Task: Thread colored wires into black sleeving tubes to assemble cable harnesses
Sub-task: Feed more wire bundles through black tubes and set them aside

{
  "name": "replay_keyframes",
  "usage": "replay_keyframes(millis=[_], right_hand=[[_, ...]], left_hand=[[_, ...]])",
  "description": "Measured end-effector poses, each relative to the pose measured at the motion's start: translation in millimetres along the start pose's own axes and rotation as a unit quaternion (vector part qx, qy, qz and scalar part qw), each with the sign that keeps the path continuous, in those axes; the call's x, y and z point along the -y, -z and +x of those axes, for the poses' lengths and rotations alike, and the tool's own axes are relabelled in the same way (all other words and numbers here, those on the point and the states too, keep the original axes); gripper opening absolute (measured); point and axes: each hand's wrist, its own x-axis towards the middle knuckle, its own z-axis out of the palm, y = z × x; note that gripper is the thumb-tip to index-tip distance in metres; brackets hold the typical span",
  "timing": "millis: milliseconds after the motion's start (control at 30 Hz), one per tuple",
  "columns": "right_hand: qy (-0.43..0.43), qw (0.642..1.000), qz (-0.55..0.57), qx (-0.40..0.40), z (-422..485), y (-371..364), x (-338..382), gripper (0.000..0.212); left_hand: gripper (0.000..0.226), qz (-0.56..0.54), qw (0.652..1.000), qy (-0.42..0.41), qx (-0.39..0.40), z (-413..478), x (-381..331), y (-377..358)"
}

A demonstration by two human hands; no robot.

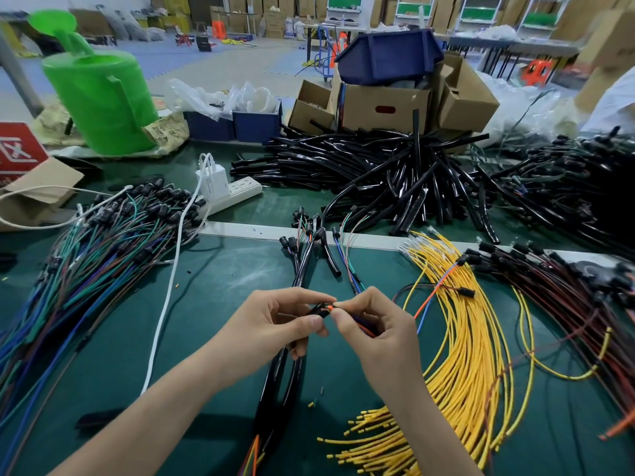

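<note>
My left hand (pixel 275 326) grips the top end of a black sleeving tube (pixel 275 379) that hangs down toward me over the green table. My right hand (pixel 374 329) pinches an orange and a blue wire (pixel 434 292) right at the tube's mouth, where the orange tip shows between my fingertips. Those wires arc off to the right to a small black connector (pixel 466 292). A few sleeved harnesses (pixel 304 259) lie just beyond my hands. A big heap of loose black tubes (pixel 388 173) sits at the back.
Yellow wires (pixel 470 355) fan out to the right, dark red ones (pixel 563 297) beyond them. Mixed blue and green wires (pixel 89 255) lie left. A white power strip (pixel 237 192) with a cable, a green watering can (pixel 103 97) and cardboard boxes (pixel 385 104) stand behind.
</note>
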Motion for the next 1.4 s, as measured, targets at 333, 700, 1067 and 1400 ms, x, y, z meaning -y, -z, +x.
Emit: replay_keyframes(millis=[333, 700, 1067, 1400], right_hand=[[-0.039, 0.998, 0.035, 0.029, 2.8, 1.8, 0.6, 0.015], [0.021, 0.998, -0.055, -0.025, -3.0, -5.4, -0.9, 0.011], [-0.042, 0.992, -0.015, 0.120, 5.2, 14.8, 7.6, 0.014], [-0.065, 0.985, -0.026, 0.157, 7.0, 18.2, 7.9, 0.011]], left_hand=[[0.030, 0.055, 0.997, -0.041, -0.041, -2.9, 4.0, -2.6], [0.014, 0.021, 0.991, -0.048, -0.121, -3.9, 1.1, -13.9], [0.015, 0.107, 0.994, -0.022, -0.025, -4.8, -11.5, 0.9], [0.020, 0.272, 0.961, -0.029, 0.039, -1.8, -20.8, 10.9]])
